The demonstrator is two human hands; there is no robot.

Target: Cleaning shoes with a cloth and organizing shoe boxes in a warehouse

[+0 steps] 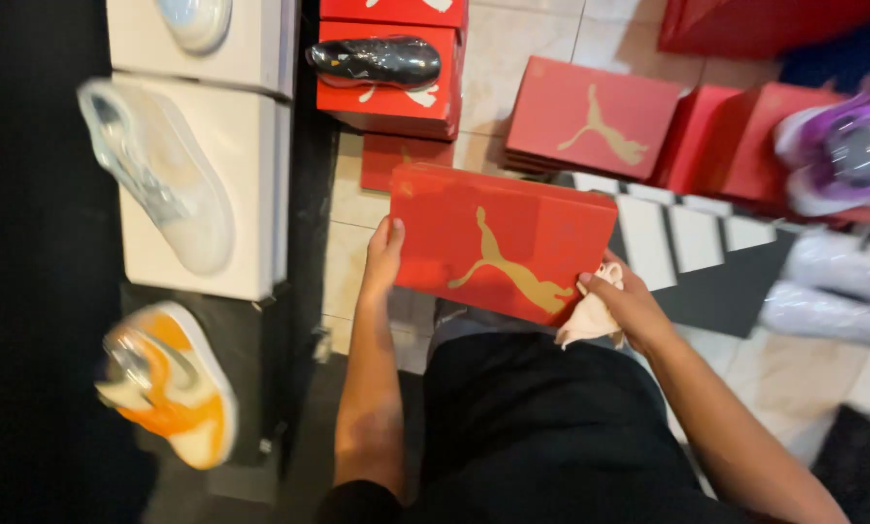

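The red shoebox (503,243) is up off the floor in front of your lap, lid shut and facing you — nothing has been taken out of it. Its long axis runs left to right, the right end tipped slightly down and nearer you. Your left hand (384,254) clamps its left edge, thumb on top; your right hand (621,299) grips the near right corner with a pale cloth (588,318) bunched against the box. More red boxes (590,118) lie farther off on the tiled floor (512,49) — wrapped shoes (163,175) sit on white boxes at left.

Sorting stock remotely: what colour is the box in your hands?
Red box with a gold animal figure on its lid; head view.
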